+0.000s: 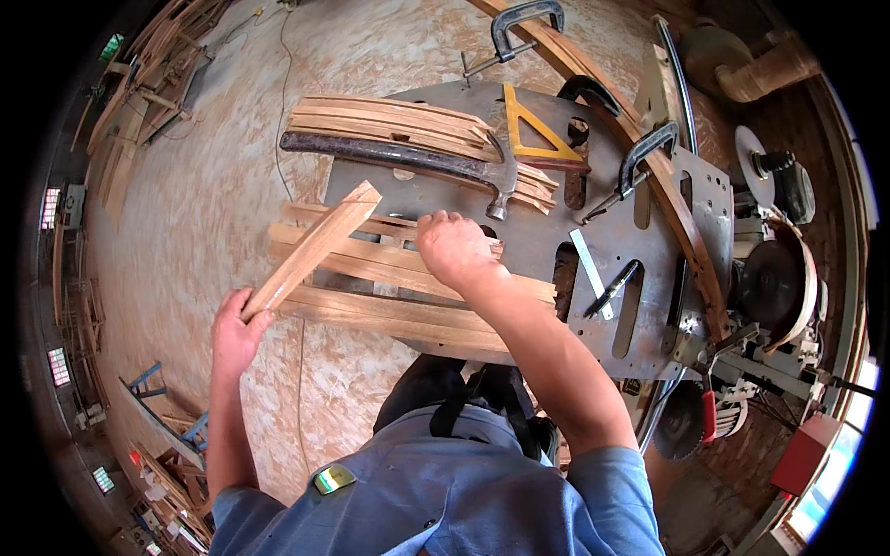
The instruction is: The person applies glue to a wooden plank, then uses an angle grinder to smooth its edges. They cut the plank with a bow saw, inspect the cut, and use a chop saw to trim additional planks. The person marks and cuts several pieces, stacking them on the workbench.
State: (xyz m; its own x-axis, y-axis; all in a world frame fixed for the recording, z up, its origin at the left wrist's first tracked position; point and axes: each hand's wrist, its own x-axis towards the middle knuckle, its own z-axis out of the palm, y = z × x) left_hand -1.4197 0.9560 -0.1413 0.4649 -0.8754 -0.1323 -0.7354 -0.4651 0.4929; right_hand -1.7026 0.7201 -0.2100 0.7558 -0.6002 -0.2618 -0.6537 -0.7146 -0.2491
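My left hand (239, 332) grips the near end of a short wooden strip (315, 246). The strip slants up and away over the left edge of the metal table (640, 246), its far end raised in front of the other wood. My right hand (456, 248) is closed like a fist above several wooden strips (399, 313) laid side by side. Its curled fingers hide whatever may be in them. Beyond both hands, a claw hammer (394, 159) with a dark, worn handle lies across a second stack of strips (371, 119), its head toward the right.
A yellow set square (536, 139), a steel ruler (591, 273) and a black pen (612, 290) lie on the slotted table. C-clamps (647, 153) grip a long curved wooden beam (681, 213) along the right. Past it stand machines with a round disc (774, 283) and a saw blade (680, 422).
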